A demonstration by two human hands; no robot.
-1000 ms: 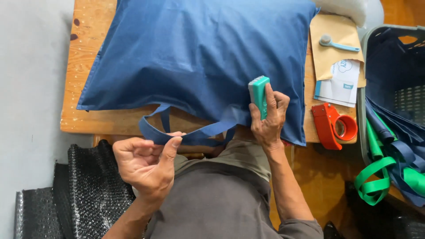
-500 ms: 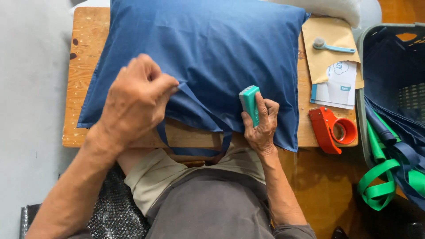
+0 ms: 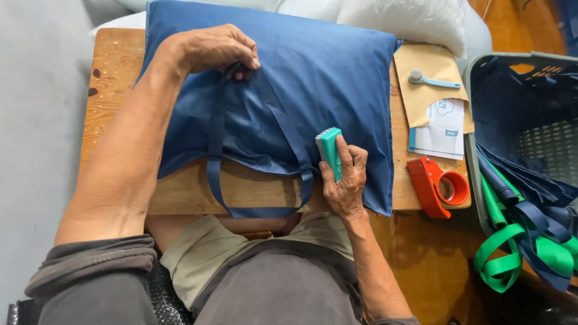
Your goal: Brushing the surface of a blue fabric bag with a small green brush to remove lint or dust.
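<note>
A blue fabric bag [image 3: 313,78] lies flat on a small wooden table [image 3: 114,90]. My left hand [image 3: 220,51] pinches the bag's blue strap handle [image 3: 217,138] and holds it up on the middle of the bag; the handle's loop hangs over the table's near edge. My right hand [image 3: 346,177] grips a small teal hand-held device [image 3: 330,151], upright and resting against the bag's lower right part.
A red tape dispenser [image 3: 436,186] sits at the table's right corner. Behind it lie a brown envelope [image 3: 427,75], white papers [image 3: 442,129] and a light blue scoop [image 3: 430,80]. A grey basket [image 3: 481,156] of blue and green bags stands to the right.
My left hand has risen from my lap with the blue handle and carried it up onto the bag. My right hand with the teal device stays nearly in place.
</note>
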